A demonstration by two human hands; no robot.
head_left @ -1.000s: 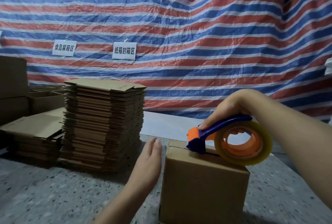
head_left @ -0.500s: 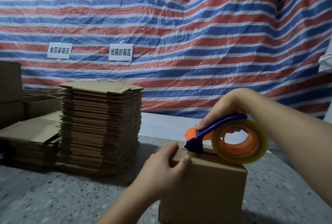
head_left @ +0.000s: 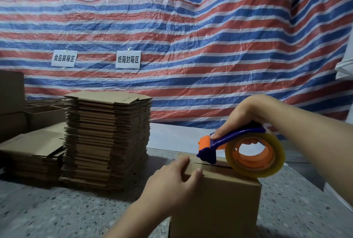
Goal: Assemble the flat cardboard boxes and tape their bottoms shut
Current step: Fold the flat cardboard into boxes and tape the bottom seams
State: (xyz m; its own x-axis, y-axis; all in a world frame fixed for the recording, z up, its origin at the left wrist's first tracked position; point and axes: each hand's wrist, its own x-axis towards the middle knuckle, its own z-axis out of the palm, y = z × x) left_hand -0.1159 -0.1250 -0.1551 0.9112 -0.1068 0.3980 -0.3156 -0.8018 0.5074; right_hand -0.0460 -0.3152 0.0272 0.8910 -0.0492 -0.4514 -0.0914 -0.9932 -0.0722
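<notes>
- Brown cardboard box (head_left: 214, 205) stands erected on the speckled grey worktop (head_left: 47, 209), bottom flaps folded shut and facing up, directly under both hands.
- Centre seam (head_left: 210, 165) looks open and bare; I see no tape on it yet, so taping is about to start.
- Right hand (head_left: 246, 117) is wrapped round the blue-and-orange tape dispenser (head_left: 219, 144); its clear tape roll (head_left: 255, 156) rests on the box top, cutter end at the seam.
- Left hand (head_left: 172, 182) clasps the box's top left edge, fingers over the flap, thumb on the near side.
- Left to do: run tape, cut, then work through the tall stack of flat cardboard blanks (head_left: 108, 142) beyond the left hand.
- A lower flat pile (head_left: 32, 151) sits further left; nothing blocks the tape path.
</notes>
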